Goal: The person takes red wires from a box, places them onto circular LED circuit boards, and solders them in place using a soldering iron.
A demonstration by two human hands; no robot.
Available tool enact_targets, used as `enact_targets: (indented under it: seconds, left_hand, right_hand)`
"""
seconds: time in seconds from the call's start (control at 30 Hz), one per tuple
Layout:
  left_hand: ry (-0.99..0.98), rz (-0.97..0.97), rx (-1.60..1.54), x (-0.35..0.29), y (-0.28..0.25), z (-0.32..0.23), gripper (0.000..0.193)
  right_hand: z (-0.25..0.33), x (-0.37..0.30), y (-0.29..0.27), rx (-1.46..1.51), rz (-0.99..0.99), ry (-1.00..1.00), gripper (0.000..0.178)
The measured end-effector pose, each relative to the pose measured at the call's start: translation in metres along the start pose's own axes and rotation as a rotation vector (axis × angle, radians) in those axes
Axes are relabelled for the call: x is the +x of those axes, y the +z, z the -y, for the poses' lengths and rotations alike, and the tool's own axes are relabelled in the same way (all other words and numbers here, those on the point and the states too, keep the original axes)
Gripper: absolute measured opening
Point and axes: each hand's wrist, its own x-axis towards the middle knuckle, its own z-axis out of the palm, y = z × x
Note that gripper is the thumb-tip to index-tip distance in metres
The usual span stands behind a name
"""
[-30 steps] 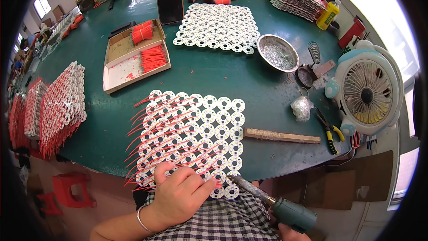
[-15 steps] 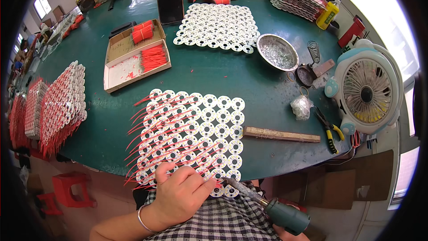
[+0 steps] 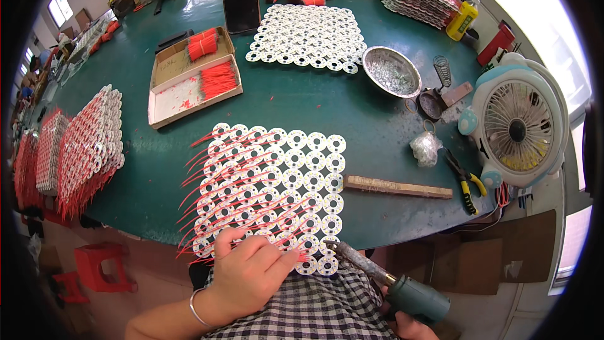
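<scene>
A panel of round white circuit boards [image 3: 314, 181] lies at the table's near edge, with thin red wires [image 3: 242, 195] slanting off its left and middle columns. My left hand [image 3: 251, 271] rests over the panel's near edge, thumb and fingertips pinched together on a few short red wire ends [image 3: 303, 256]. In my right hand [image 3: 412, 327], at the lower right and partly hidden, is a soldering iron [image 3: 418, 299] with a dark green handle. Its tip points up and left, over the panel's near right corner; whether it touches a board I cannot tell.
A wooden bar [image 3: 397, 187] touches the panel's right side. Beyond are a cardboard box [image 3: 165, 112] of red wires, a phone [image 3: 240, 0], another panel [image 3: 306, 38], a metal bowl [image 3: 390, 91], pliers [image 3: 462, 182] and a fan [image 3: 517, 129]. Stacked wired panels [image 3: 91, 145] stand left.
The soldering iron has moved right, its tip also slightly up, away from my left fingertips. My left hand has shifted slightly left and stays pinched.
</scene>
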Motion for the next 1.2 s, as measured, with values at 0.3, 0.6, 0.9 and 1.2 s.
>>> enact_targets:
  seconds: [0.3, 0.6, 0.9, 1.2]
  left_hand:
    - [-0.06, -0.054, -0.091, -0.007, -0.013, -0.002, 0.018]
    - [0.049, 0.018, -0.002, -0.013, -0.006, -0.009, 0.016]
    - [0.036, 0.017, -0.029, -0.01, -0.003, -0.009, 0.013]
    - [0.029, 0.038, -0.034, -0.007, -0.004, -0.009, 0.012]
  right_hand:
    - [0.005, -0.003, -0.002, 0.187, -0.048, 0.151, 0.043]
    - [0.046, 0.015, -0.002, 0.097, -0.067, 0.049, 0.049]
    - [0.064, 0.025, 0.002, 0.048, -0.087, 0.155, 0.046]
    - [0.075, 0.036, -0.001, 0.0, -0.04, 0.136, 0.045]
